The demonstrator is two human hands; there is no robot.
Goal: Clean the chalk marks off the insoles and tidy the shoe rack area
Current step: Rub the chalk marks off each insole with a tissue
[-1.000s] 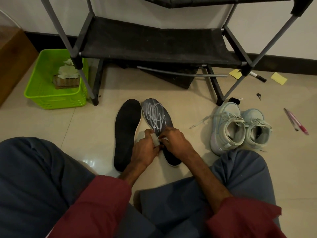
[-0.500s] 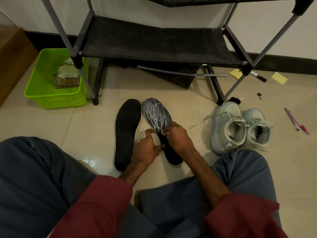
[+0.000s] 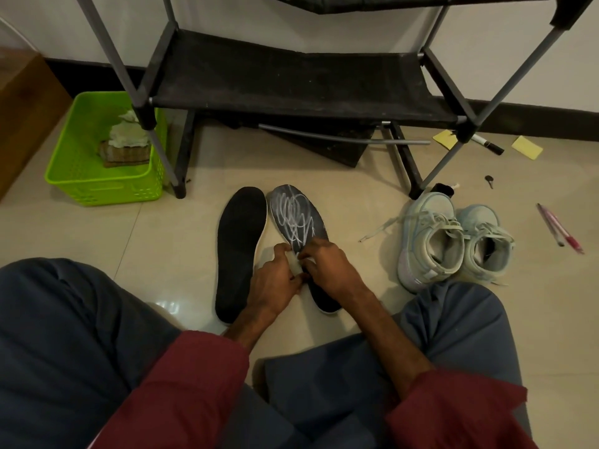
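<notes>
Head view: both forearms are reaching forward between the knees, with the wrists angling inward to meet low over the floor. The left hand (image 3: pixel 275 283) and right hand (image 3: pixel 329 270) are curling their fingers together, pinching 1 small white wipe (image 3: pixel 294 265) over the middle of the chalked insole (image 3: pixel 296 218). That insole is lying flat just beside the plain insole (image 3: pixel 240 251), in front of the rack (image 3: pixel 291 82). 2 shoes (image 3: pixel 453 241) are standing to the right.

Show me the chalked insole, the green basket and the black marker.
chalked insole (image 3: pixel 293 215): head view, on the chalk scribble.
green basket (image 3: pixel 100 188): head view, on its front wall.
black marker (image 3: pixel 494 149): head view, on its dark end.
</notes>
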